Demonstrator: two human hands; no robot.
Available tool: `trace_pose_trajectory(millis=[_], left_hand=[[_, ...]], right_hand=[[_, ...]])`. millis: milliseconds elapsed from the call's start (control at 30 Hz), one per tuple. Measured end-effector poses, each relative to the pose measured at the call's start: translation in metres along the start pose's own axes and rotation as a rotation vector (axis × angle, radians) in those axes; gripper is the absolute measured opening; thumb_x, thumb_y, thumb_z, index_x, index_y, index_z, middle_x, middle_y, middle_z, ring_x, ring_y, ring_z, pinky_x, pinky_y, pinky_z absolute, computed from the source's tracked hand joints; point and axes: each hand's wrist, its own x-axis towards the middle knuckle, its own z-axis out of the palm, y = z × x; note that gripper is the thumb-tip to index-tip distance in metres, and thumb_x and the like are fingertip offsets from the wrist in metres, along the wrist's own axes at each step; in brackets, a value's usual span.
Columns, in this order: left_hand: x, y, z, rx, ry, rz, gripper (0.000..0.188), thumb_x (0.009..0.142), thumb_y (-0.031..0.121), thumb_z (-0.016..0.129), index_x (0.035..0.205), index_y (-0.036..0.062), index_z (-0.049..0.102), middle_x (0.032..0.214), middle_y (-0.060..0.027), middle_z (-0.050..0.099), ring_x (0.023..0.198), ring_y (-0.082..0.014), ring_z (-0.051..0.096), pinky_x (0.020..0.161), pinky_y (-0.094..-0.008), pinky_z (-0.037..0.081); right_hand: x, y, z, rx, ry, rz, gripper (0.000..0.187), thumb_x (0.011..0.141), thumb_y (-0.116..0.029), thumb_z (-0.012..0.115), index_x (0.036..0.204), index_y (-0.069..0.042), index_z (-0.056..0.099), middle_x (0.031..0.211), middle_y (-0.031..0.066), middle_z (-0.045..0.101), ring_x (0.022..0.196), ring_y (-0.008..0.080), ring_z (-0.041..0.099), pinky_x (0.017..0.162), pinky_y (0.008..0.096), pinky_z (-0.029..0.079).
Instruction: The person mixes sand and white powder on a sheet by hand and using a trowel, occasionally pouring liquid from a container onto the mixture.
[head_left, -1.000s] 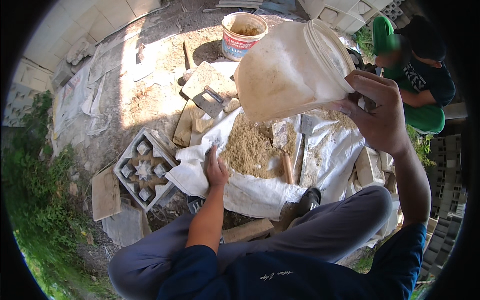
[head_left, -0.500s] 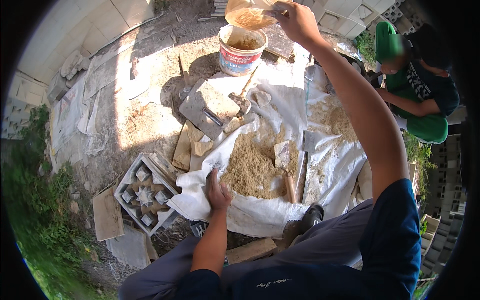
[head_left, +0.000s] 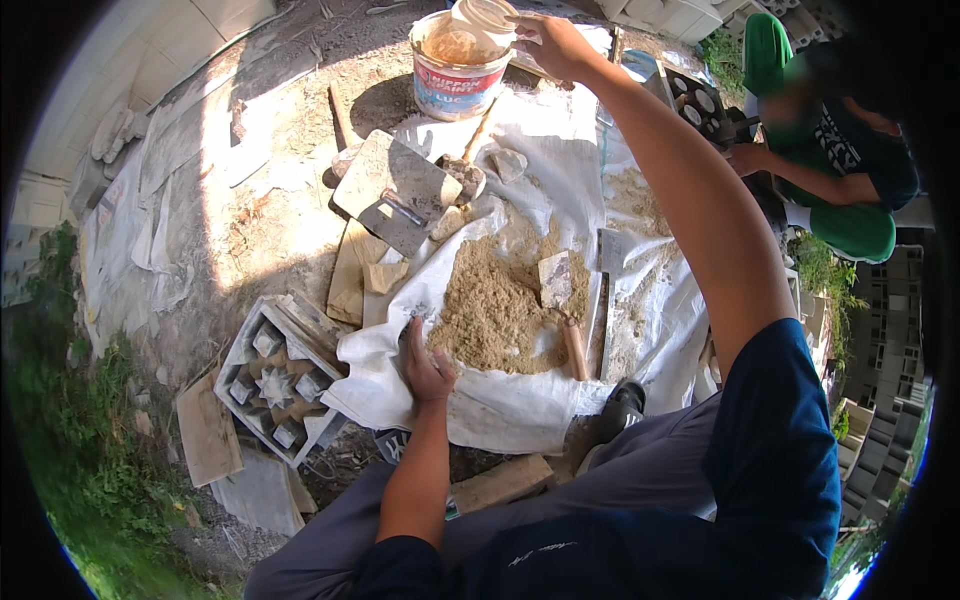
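Sand pile sits in the middle of the sheet spread on the ground, and a trowel lies on the pile's right side, handle toward the person. Right of that, a flat blade rests on the sheet. Left hand presses on the sheet's near-left edge, just beside the pile. Left of the sheet lies a patterned mould, with a flat slab further left. Behind the pile, a float lies face down. Far back stands a bucket, and the right hand holds a small tub over its rim. Another person crouches at far right.
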Motion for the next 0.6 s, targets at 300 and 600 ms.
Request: trace_pose_trajectory(millis=[300, 600], left_hand=[[-0.005, -0.003, -0.002, 0.015, -0.002, 0.012, 0.051, 0.097, 0.024, 0.046, 0.139, -0.0058, 0.046, 0.137, -0.0268, 0.055, 0.127, -0.0455, 0.052, 0.109, -0.0481, 0.040], [-0.003, 0.002, 0.003, -0.008, 0.028, 0.066, 0.048, 0.098, 0.024, 0.046, 0.135, -0.0066, 0.050, 0.134, -0.0280, 0.055, 0.126, -0.0457, 0.053, 0.108, -0.0494, 0.040]], right_hand=[[-0.111, -0.051, -0.014, 0.326, -0.019, 0.289, 0.028, 0.097, -0.029, 0.064, 0.108, -0.004, 0.072, 0.086, 0.0132, 0.073, 0.078, 0.0236, 0.070, 0.074, 0.0346, 0.053], [-0.443, -0.133, 0.039, 0.138, -0.393, 1.102, 0.053, 0.087, -0.045, 0.071, 0.106, 0.003, 0.059, 0.102, 0.0276, 0.067, 0.096, 0.0401, 0.065, 0.083, 0.0459, 0.051]])
